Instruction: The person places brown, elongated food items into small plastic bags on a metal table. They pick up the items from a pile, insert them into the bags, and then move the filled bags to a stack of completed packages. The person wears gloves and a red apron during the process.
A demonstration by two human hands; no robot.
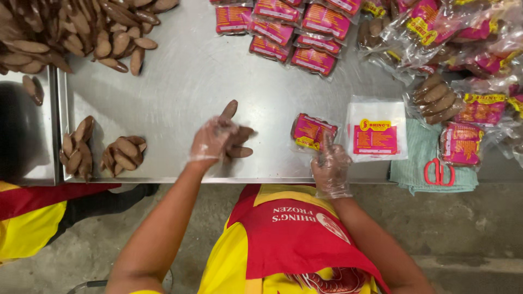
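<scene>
1. Head view looks straight down on a steel table (180, 81), taken here as the landmark, with its near edge running just past the person's red and yellow apron (289, 239).
2. At the table's near middle, the left hand (211, 140), in a thin clear glove, is closed over a small bunch of brown oblong pieces (237, 142). One piece juts up and away from the fingers; the others poke out to the right, long axes roughly along the near edge.
3. Right of that bunch, near the same edge, the gloved right hand (330, 163) grasps nothing; its raised fingertips touch a filled pink packet (308, 132) just beyond it.
4. The bunch lies left of the packet, apart from it, so the left hand is the nearer one to the pieces.
5. Beside the packet to the right lies a stack of flat empty bags (377, 129), then red scissors (439, 172) on a green cloth (419, 147).
6. Loose pieces form two little piles (103, 153) toward the table's near left.
</scene>
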